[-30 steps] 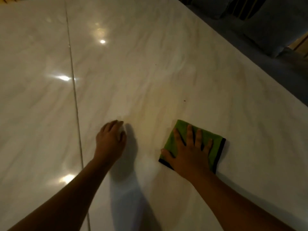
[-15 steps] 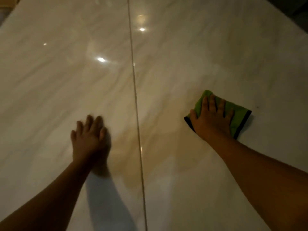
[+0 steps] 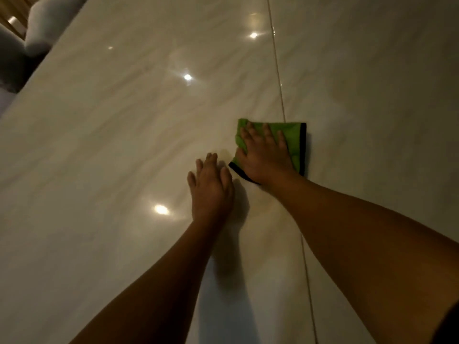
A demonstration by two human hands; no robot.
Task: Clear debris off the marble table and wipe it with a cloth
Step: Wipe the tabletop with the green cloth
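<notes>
right hand pressing flat, fingers straight, on green cloth lying across marble table seam; left hand resting flat, ungripping, at cloth's 8 o'clock.

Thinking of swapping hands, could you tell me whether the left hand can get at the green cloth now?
Probably yes: the left hand lies flat beside the green cloth, nothing between them, though the right hand presses on most of it.

Folded green cloth, black-edged, flat on glossy, seemingly clean marble table
</notes>
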